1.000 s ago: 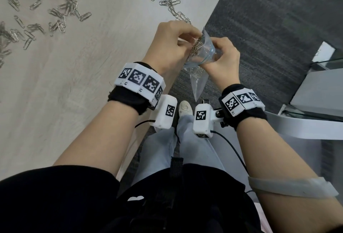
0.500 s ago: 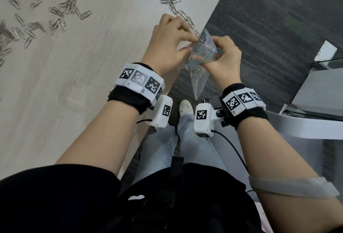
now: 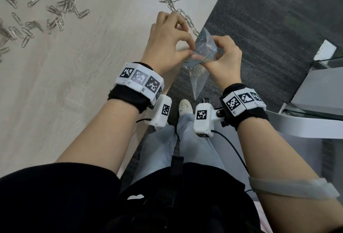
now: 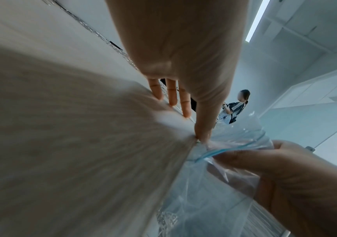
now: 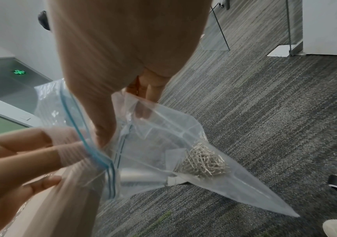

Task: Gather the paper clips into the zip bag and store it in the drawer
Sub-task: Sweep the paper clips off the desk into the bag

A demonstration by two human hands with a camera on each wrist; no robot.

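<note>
A clear zip bag (image 3: 205, 47) with a blue zip line hangs just off the table's edge, its mouth open. My right hand (image 3: 217, 51) grips its far rim, thumb inside the mouth (image 5: 102, 137). My left hand (image 3: 190, 49) pinches the near rim by the table edge, with the thumb (image 4: 202, 136) at that edge. A clump of silver paper clips (image 5: 202, 162) lies in the bag's lower corner. Many loose paper clips (image 3: 61, 13) are scattered over the pale wooden table (image 3: 74, 93). A string of clips (image 3: 185, 18) runs to the edge beside my left fingers. No drawer is in view.
Dark grey carpet (image 3: 269, 28) lies right of the table. My legs and a white shoe (image 3: 185, 106) are below the bag. A white and grey unit with glass (image 3: 315, 91) stands at the right. Another person (image 4: 234, 109) stands far off.
One second ago my left hand held a clump of clips at the bag's mouth. That clump is gone from my fingers. The hand has since shifted toward the table edge and taken the bag's rim.
</note>
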